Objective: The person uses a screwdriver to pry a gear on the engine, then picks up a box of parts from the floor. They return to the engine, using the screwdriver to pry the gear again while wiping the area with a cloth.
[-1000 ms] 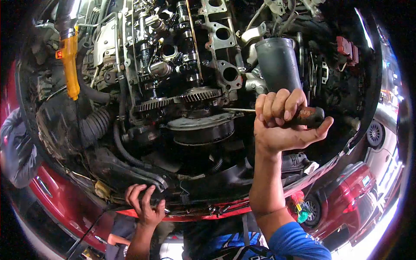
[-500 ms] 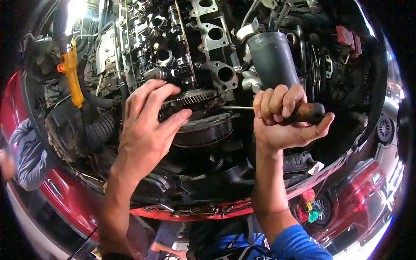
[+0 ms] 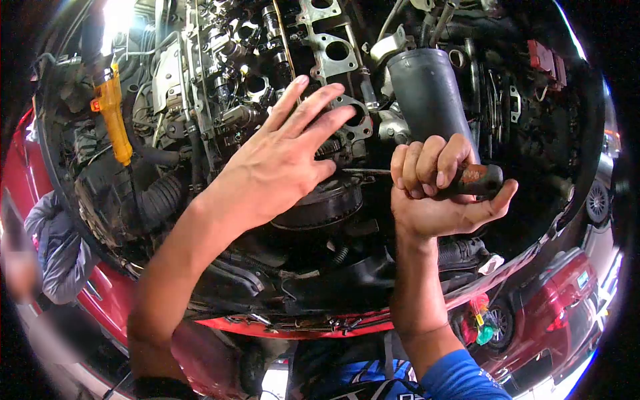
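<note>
The right hand is closed around a dark-handled hand tool with a stout rounded grip; the palm side faces up, four fingers curl over the grip, and the thumb extends to the right beneath its butt end. The right forearm stands nearly vertical in the view. The left hand is spread wide, back upward and fingers fanned, and has no object visible in its grasp. It reaches diagonally across the front of the engine, over a grey toothed metal gear; contact with the gear cannot be determined. The tool lies crosswise at the front of the engine, below a smooth black cylindrical canister. Its slender straight metal shaft runs left from the fist and ends near the left thumb, above a round black pulley; tip seating cannot be confirmed. The grip is scuffed and carries a reddish-orange patch with worn characters, not legible. Above the fingers of the left hand is a silver metal flange with round ports. The royal-blue fabric sleeve on the right arm bears small white lettering, too small to read.
</note>
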A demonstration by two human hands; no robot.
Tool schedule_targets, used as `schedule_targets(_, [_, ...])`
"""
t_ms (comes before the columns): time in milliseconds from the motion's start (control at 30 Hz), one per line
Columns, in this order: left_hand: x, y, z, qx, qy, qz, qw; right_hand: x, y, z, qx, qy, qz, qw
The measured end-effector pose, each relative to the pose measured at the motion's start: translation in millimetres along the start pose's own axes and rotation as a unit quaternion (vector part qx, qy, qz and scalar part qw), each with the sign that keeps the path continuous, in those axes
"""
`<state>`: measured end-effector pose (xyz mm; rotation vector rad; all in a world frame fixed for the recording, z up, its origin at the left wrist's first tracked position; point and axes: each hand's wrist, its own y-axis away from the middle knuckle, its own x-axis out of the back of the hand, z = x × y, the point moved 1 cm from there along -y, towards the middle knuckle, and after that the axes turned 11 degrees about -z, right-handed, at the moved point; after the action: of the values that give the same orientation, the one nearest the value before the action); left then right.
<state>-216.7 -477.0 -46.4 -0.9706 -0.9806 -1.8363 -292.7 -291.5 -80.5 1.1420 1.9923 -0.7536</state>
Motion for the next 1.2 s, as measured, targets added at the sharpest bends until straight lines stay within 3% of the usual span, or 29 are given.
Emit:
schedule_targets(200, [4, -15, 0, -0.054, -0.051, -0.088, 0.993, -1, 1, 0, -0.001, -0.004, -0.002, 1.000])
schedule_targets(367, [0, -17, 0, -0.049, -0.023, -0.037, 0.998, 2, -1, 0, -0.011, -0.032, -0.008, 0.999])
schedule_targets(1200, [1, -13, -6, -0.073, 0.004, -0.024, 0.997, 0, -1, -4, 0.000, -0.082, -0.007, 0.997])
